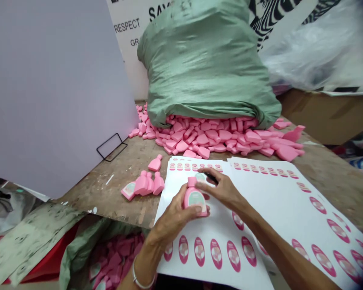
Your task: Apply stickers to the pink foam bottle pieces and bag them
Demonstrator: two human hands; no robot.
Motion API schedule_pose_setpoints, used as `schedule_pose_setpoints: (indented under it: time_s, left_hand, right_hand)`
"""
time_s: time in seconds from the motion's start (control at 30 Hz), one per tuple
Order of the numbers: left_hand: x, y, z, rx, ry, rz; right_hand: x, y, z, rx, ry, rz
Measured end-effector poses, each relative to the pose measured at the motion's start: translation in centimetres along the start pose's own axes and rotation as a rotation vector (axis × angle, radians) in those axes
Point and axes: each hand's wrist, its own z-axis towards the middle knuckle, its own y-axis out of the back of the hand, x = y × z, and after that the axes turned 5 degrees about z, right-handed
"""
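Note:
My left hand (pixel 175 209) is wrapped round a small pink bottle (pixel 195 199) with a pale green label on its front. The bottle stands upright above a sheet of printed stickers (pixel 199 225). Close to its neck is my right hand (pixel 220 187), with a thin black pen-like tool (pixel 211 177) held in its fingers. A pale green label (pixel 201 177) shows between the thumb and index finger of that hand. Left of the sheets lie several pink bottles (pixel 141 183), at least one of them labelled.
A big green sack (pixel 205 68) spills a heap of pink bottles (pixel 211 139) at the back of the table. A second sticker sheet (pixel 269 201) lies at right. A white panel (pixel 54 88) and a black wire frame (pixel 111 147) stand left. Below the edge, more bottles (pixel 117 257) fill a sack.

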Motion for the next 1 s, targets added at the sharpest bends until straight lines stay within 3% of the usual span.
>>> schedule_pose_setpoints:
  time_s: [0.03,0.1,0.2,0.27,0.33,0.43,0.5,0.53,0.6,0.7,0.77,0.87,0.93,1.0]
  left_hand:
    - [0.0,0.8,-0.2,-0.07,-0.004,0.131]
    - [0.3,3.1,-0.4,-0.318,-0.057,0.458]
    - [1.1,7.3,-0.1,-0.692,-0.197,0.924]
    - [1.5,9.5,0.3,-0.778,-0.189,1.178]
    - [1.4,10.5,0.6,-0.837,-0.135,1.352]
    - [0.5,8.9,1.3,-0.938,-0.198,1.34]
    - [-0.1,6.3,2.3,-0.875,-0.315,1.111]
    - [-0.3,4.8,3.0,-0.775,-0.346,0.947]
    - [-0.2,1.9,4.4,-0.549,-0.283,0.622]
    - [0.8,-1.1,5.8,-0.407,-0.188,0.352]
    - [1.7,-1.5,6.1,-0.405,-0.158,0.213]
    - [2.6,-0.7,6.3,-0.4,-0.119,0.046]
    - [3.0,0.1,6.7,-0.39,-0.096,0.066]
    - [3.3,0.6,7.4,-0.393,-0.075,0.133]
  right_hand:
    - [-1.0,0.4,1.4,-0.044,-0.017,-0.079]
    - [-3.1,1.4,4.6,-0.165,-0.064,-0.329]
    - [-5.4,2.7,9.8,-0.182,-0.095,-0.558]
    - [-6.0,3.1,12.6,-0.137,-0.102,-0.569]
    - [-5.9,3.3,14.3,-0.097,-0.111,-0.574]
    - [-4.9,3.4,13.9,-0.102,-0.126,-0.574]
    - [-3.6,3.0,11.5,-0.128,-0.082,-0.504]
    - [-2.9,2.5,9.7,-0.126,-0.041,-0.432]
    - [-1.5,1.3,5.8,-0.07,0.053,-0.223]
    - [-0.3,0.1,1.0,0.104,0.059,0.028]
    - [-0.7,0.2,-0.2,0.133,0.041,0.028]
    - [-2.5,1.2,0.8,-0.024,0.038,-0.268]
    - [-3.7,1.4,2.0,-0.128,0.094,-0.494]
    - [-4.6,1.1,3.0,-0.149,0.17,-0.617]
